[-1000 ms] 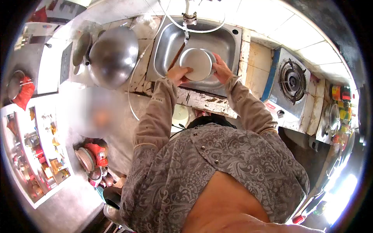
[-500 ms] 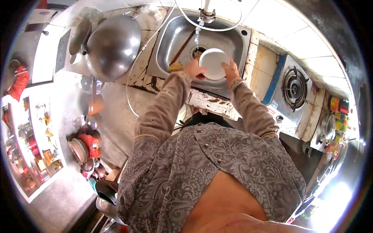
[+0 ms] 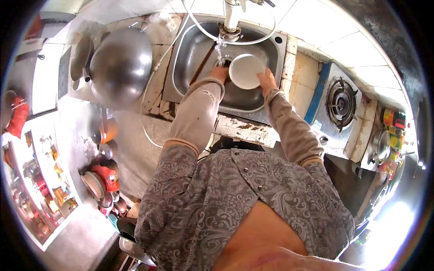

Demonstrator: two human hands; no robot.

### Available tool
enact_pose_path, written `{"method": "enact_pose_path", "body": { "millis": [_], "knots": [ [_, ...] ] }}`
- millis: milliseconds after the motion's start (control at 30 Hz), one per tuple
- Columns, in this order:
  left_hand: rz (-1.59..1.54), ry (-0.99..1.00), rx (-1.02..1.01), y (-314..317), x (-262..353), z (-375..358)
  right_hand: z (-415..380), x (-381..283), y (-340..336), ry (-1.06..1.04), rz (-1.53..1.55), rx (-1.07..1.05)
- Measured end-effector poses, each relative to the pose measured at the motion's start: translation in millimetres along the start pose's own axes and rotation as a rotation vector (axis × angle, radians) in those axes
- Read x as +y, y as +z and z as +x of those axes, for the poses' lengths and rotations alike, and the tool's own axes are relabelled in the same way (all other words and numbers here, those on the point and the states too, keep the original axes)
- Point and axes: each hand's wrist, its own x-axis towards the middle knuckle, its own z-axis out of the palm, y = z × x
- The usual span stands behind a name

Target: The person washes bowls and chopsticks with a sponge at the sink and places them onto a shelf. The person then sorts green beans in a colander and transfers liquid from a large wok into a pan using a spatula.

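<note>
A white bowl is held over the steel sink, its round opening facing up toward me. My right hand grips the bowl's right edge. Left of the bowl, my left hand reaches low by the drain, under the running water; its fingers are mostly hidden, so what they hold does not show. The water falls from the tap at the back of the sink. A long brown stick leans in the left part of the basin.
Left of the sink, a large wok is propped on the tiled counter. A white hose loops from the tap down across the counter's front. To the right stands a gas stove with one burner. Several jars line the far right.
My left hand has left the bowl's side and moved forward to the drain under the stream. The bowl stays in my right hand. The yellow sponge is now out of sight behind my left arm.
</note>
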Motion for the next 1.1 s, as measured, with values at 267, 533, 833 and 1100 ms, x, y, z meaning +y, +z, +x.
{"method": "enact_pose_path", "body": {
  "millis": [267, 533, 833, 1100],
  "knots": [
    [0.314, 0.264, 0.383, -101.4, -29.0, -18.2, -19.6, -4.2, 24.0, 0.208, 0.007, -0.259],
    [0.482, 0.203, 0.294, -43.7, -55.7, 19.2, -38.8, -16.2, 41.4, 0.369, 0.341, -0.470],
    [0.444, -0.035, 0.308, 31.7, -90.3, 71.2, -3.0, 61.4, 36.2, 0.103, -0.172, -0.310],
    [0.378, -0.143, 0.146, -21.8, -63.3, 33.8, -12.2, 37.6, 35.2, -0.112, -0.598, -0.070]
  ]
}}
